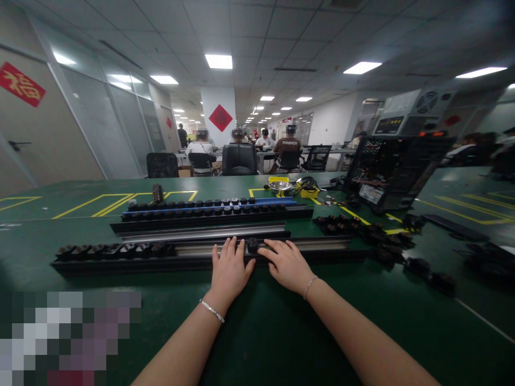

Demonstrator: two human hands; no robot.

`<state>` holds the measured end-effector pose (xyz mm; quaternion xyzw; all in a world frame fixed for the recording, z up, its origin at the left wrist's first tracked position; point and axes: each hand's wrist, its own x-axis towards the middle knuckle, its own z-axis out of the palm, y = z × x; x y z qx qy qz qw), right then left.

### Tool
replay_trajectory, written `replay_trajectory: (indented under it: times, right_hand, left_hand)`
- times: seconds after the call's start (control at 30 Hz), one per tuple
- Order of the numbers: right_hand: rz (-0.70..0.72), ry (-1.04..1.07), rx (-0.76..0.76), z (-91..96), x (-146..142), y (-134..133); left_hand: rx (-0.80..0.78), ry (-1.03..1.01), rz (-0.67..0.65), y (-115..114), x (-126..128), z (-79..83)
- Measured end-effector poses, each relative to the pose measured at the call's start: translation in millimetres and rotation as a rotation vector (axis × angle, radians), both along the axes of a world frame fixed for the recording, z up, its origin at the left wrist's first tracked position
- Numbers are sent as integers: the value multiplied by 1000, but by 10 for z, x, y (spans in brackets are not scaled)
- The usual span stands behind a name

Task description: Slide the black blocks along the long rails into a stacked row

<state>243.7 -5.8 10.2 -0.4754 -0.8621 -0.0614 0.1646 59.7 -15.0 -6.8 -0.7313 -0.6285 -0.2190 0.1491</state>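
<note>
A long black rail (201, 262) with a pale metal channel lies crosswise in front of me. On its channel, between my hands, sits a small black block (252, 245). My left hand (230, 272) rests on the rail just left of the block, its fingers spread and stretched forward. From the right, my right hand (288, 264) reaches over the rail with fingers extended, their tips close to the block; whether they touch it I cannot tell. A row of similar black blocks (116, 250) fills the rail's left end.
Behind lie another rail (201, 231) and a blue-striped rail (273, 202) carrying black blocks. Loose black blocks (378, 236) are strewn to the right. Farther back are a metal bowl (279, 185) and an opened computer case (386, 171). Several people sit beyond the green table (169, 321).
</note>
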Motion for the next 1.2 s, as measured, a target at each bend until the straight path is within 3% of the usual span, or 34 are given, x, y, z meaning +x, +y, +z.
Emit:
replay_trajectory:
  times: [1.2]
  right_hand:
    - [-38, -23, -146, 163, 364, 18]
  left_hand:
    - [10, 23, -4, -10, -16, 8]
